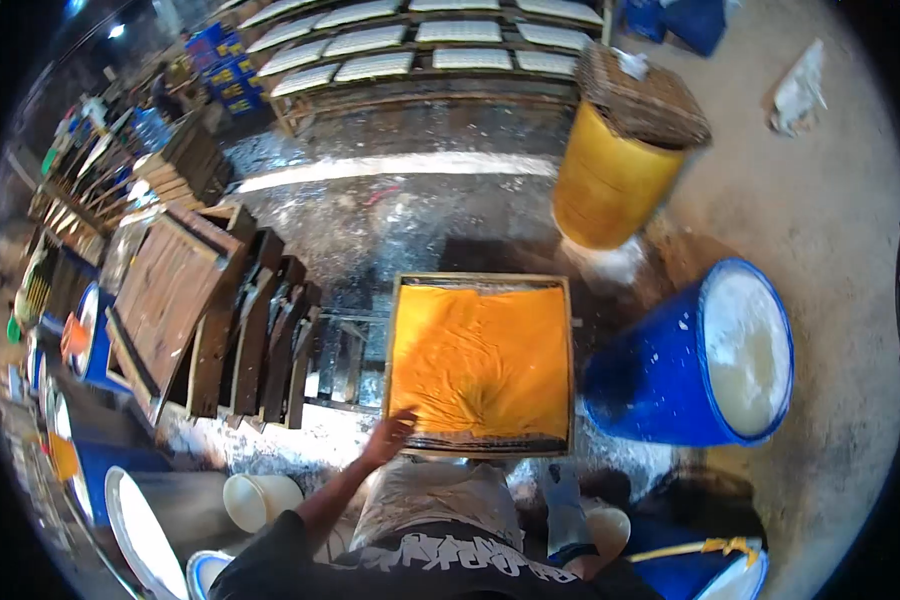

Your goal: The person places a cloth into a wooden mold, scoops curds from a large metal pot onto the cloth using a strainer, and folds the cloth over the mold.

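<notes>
Where orange cloth covers a wooden tray among barrels, left fingers spread near one corner.

1. Looks like thin, wrinkled cloth on the orange sheet.
2. Shows bare wood along the frame.
3. Looks wooden and worn on the stacked trays.
4. Resembles smooth plastic on the blue barrel.

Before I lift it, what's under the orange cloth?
Mostly can't tell: the orange cloth hides nearly all of the inside of the wooden frame. Only dark strips show along its near and far edges; whatever lies beneath is covered.
</notes>
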{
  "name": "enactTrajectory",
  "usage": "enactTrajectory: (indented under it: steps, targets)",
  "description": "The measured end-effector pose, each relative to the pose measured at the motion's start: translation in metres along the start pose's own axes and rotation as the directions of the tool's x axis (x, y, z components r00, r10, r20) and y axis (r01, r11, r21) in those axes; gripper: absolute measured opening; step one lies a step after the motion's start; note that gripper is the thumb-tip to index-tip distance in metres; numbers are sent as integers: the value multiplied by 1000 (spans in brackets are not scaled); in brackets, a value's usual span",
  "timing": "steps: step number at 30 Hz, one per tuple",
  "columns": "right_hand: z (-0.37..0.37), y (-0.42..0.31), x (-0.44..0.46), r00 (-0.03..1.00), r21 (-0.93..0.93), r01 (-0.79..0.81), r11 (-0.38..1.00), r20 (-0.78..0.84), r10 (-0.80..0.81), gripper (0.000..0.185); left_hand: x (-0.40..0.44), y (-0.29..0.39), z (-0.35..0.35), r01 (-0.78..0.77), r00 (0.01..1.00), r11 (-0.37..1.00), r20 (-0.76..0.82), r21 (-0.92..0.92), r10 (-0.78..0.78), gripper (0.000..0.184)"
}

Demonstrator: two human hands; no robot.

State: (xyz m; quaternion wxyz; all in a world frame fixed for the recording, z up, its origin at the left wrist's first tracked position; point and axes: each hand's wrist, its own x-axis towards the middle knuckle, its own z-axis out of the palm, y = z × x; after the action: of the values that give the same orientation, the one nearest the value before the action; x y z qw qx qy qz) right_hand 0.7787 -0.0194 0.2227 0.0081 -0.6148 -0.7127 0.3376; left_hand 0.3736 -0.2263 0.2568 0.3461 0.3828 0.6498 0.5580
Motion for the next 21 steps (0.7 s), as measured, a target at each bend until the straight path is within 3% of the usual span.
enactTrajectory:
  steps: [2, 3, 4, 5, 6, 7, 8, 10, 11, 12, 14, 15, 17, 19, 20, 21]
  targets:
    - [11, -4, 31, 986, 181, 164, 970, 10, -169, 38, -14, 28, -80, 90, 908, 914, -410, 395, 88, 34]
    - [23, -5, 48, 991, 162, 134, 978, -6, -135, 36, -28, 76, -121, 76, 769, 898, -599, 434, 224, 27]
    - [38, -13, 65, 994, 144, 111, 983, -21, -109, 34, -36, 120, -164, 62, 588, 733, -619, 677, 521, 23]
    - [27, -52, 63, 989, 220, 145, 965, -3, -148, 33, -58, 166, -192, 212, 393, 688, -705, 694, 590, 25]
    - [6, -109, 47, 982, 294, 173, 940, 16, -186, 32, -87, 174, -239, 437, 231, 573, -702, 694, 674, 33]
    - [21, -122, 59, 955, 345, 291, 892, -48, -292, 30, -117, 179, -280, 701, 34, 452, -659, 552, 751, 39]
    - [50, -123, 82, 935, 346, 344, 873, -39, -353, 30, -137, 184, -312, 750, -190, 579, -734, 321, 653, 46]
    - [105, -143, 131, 936, 537, 305, 787, -19, -351, 26, -206, 105, -419, 589, -366, 803, -855, 94, 368, 47]
    - [121, -171, 135, 894, 512, 405, 757, -50, -445, 24, -227, 92, -441, 302, -221, 951, -975, -64, 5, 45]
    - [125, -211, 120, 878, 513, 430, 743, -44, -477, 24, -245, 86, -455, 29, 55, 957, -955, -289, -291, 44]
    - [119, -298, 75, 842, 650, 293, 701, 173, -512, 24, -231, 101, -458, 11, 222, 932, -908, -362, -355, 35]
    - [150, -315, 88, 778, 544, 450, 708, 151, -610, 25, -227, 106, -459, 15, 187, 924, -907, -382, -378, 33]
    - [177, -370, 58, 694, 711, 364, 601, 224, -685, 26, -220, 114, -458, -8, 172, 907, -894, -420, -413, 35]
    - [193, -425, 15, 623, 772, 228, 593, 352, -698, 27, -225, 106, -458, -54, 237, 946, -924, -320, -299, 37]
    - [187, -454, -13, 588, 723, 165, 671, 474, -656, 28, -223, 103, -457, -93, 242, 953, -935, -288, -259, 37]
    - [182, -482, -41, 557, 666, 211, 715, 519, -648, 28, -223, 90, -458, -100, 238, 958, -941, -268, -239, 36]
